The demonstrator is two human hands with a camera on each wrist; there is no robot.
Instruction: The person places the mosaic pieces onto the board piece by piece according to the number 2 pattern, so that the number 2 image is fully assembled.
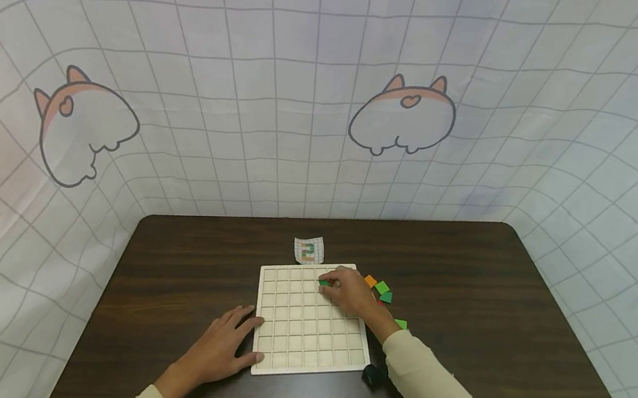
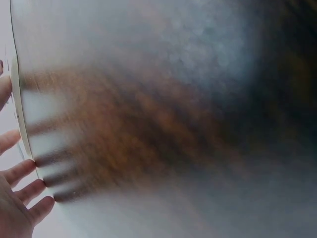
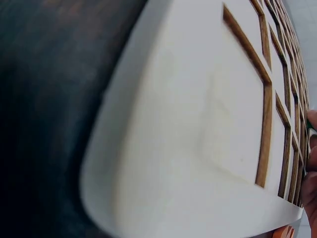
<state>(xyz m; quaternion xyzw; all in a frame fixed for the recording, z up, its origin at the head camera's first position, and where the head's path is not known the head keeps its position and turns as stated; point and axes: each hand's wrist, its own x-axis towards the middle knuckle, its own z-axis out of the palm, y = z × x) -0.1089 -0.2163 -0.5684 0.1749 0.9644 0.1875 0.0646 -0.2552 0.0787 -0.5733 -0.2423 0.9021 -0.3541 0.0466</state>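
A pale wooden grid board (image 1: 306,335) lies on the dark table in the head view. Over its upper right cells, my right hand (image 1: 351,291) pinches a small dark green block (image 1: 324,282) between thumb and fingers. In the right wrist view the board's corner (image 3: 178,188) fills the frame, and only part of that hand (image 3: 311,191) shows at the right edge. My left hand (image 1: 222,342) is spread at the board's left side, thumb and a finger touching its rim. The left wrist view shows these outstretched fingers (image 2: 37,191) against the table surface.
Beside the board's right edge lie loose blocks: orange (image 1: 370,281), light green (image 1: 382,288) and dark green (image 1: 386,296), with another light green block (image 1: 401,324) near the sleeve. A patterned card (image 1: 309,250) lies behind the board. A black object (image 1: 372,376) touches its near right corner.
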